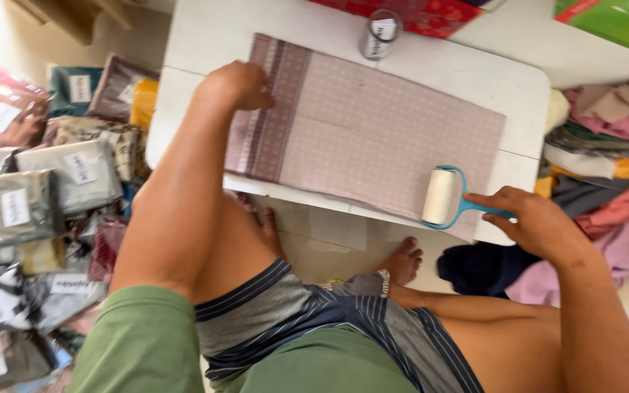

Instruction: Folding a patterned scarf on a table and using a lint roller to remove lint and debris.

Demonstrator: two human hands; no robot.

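White and smooth, a low table [475,73] with rounded corners fills the top of the head view, set over a pale floor. Spread flat on it lies a folded cloth [373,131], a mauve rectangle with a fine dotted weave and a darker striped border along its left end. The left hand [238,86] rests curled on that border, fingers bent under into a loose fist that presses the fabric down without gripping anything. The right hand [536,218] holds the blue handle of a lint roller [442,196], forefinger stretched along the handle, the other fingers wrapped around it; the roller's white cylinder sits on the cloth's near right corner at the table edge. A small cylindrical jar [380,33] with a label stands just beyond the cloth's far edge. To the left, on the floor, lie stacked cloths in glossy clear bags [45,189], each with a white tag. To the right sits a soft heap of loose fabrics [613,145] in pink, grey and yellow.
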